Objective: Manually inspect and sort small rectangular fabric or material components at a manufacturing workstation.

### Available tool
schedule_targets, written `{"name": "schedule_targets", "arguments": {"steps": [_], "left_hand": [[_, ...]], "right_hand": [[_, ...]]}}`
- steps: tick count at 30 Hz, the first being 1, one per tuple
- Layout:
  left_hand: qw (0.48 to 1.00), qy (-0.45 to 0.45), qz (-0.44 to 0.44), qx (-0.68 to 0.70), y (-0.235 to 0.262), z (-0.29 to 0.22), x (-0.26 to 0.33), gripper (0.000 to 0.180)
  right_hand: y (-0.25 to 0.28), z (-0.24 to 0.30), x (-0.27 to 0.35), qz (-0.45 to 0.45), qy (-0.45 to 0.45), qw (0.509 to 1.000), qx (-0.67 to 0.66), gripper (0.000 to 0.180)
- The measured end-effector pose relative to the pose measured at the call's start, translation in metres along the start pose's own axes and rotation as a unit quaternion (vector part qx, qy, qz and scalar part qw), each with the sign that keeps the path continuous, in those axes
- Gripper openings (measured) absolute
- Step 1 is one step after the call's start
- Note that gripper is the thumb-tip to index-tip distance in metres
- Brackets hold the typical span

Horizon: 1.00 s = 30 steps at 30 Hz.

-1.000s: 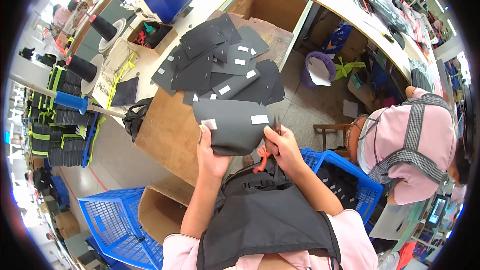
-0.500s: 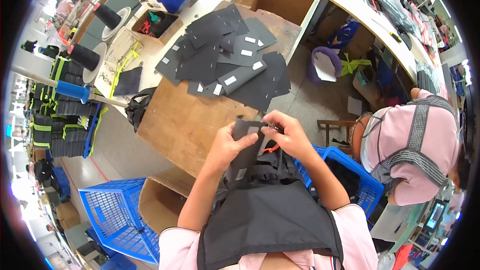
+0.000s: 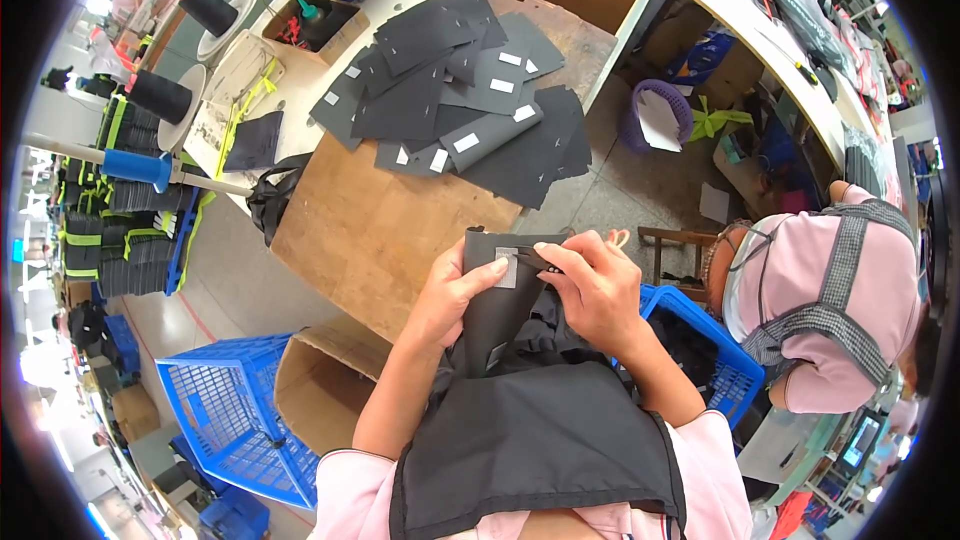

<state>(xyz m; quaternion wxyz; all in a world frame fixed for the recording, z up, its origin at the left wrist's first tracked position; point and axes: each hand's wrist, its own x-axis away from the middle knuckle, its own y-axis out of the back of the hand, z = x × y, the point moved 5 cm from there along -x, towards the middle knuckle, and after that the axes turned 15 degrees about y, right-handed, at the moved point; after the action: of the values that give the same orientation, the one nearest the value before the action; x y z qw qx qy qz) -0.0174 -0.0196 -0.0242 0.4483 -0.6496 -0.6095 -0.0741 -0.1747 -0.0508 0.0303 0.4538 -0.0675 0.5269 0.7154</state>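
Over my lap, my left hand (image 3: 447, 297) grips a dark fabric piece (image 3: 490, 315) along its left side, the thumb pressed beside a light grey rectangular patch (image 3: 507, 268). The piece hangs down toward my black apron (image 3: 540, 430). At its upper right edge my right hand (image 3: 603, 295) is closed on a small dark pointed tool (image 3: 540, 258) that looks like thread snips; a reddish loop (image 3: 619, 238) shows behind the fingers. The tool's tip meets the fabric near the patch. Most of the tool is hidden in the hand.
Similar dark pieces (image 3: 400, 105) with white patches lie heaped on the wooden board (image 3: 370, 230) ahead. A blue crate (image 3: 235, 410) and a cardboard box (image 3: 325, 380) stand left; another blue crate (image 3: 735, 370) is at my right. A co-worker in pink (image 3: 850, 290) bends over at the right.
My right hand has moved right and turned, bringing the dark tool's tip to the fabric edge. The fabric is spread wider, showing its grey patch more fully; my left hand keeps its hold.
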Motion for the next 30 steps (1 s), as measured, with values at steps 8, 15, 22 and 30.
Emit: {"name": "schedule_targets", "arguments": {"steps": [8, 15, 22, 30], "left_hand": [[1.000, -0.010, 0.005, -0.024, 0.002, -0.001, 0.001, 0.029], [0.998, -0.002, 0.017, -0.066, 0.002, -0.004, 0.004, 0.030], [0.998, 0.018, 0.007, -0.063, 0.002, -0.004, 0.003, 0.031], [0.998, 0.022, 0.003, -0.059, 0.004, -0.003, 0.002, 0.032]], "right_hand": [[0.002, -0.008, -0.001, 0.007, 0.010, 0.999, -0.035, 0.028], [0.006, -0.009, -0.008, 0.088, 0.016, 0.996, -0.032, 0.025], [0.009, -0.013, 0.002, -0.016, -0.004, 0.998, -0.062, 0.025], [0.005, -0.009, 0.002, -0.001, -0.007, 0.999, -0.052, 0.025]]}}
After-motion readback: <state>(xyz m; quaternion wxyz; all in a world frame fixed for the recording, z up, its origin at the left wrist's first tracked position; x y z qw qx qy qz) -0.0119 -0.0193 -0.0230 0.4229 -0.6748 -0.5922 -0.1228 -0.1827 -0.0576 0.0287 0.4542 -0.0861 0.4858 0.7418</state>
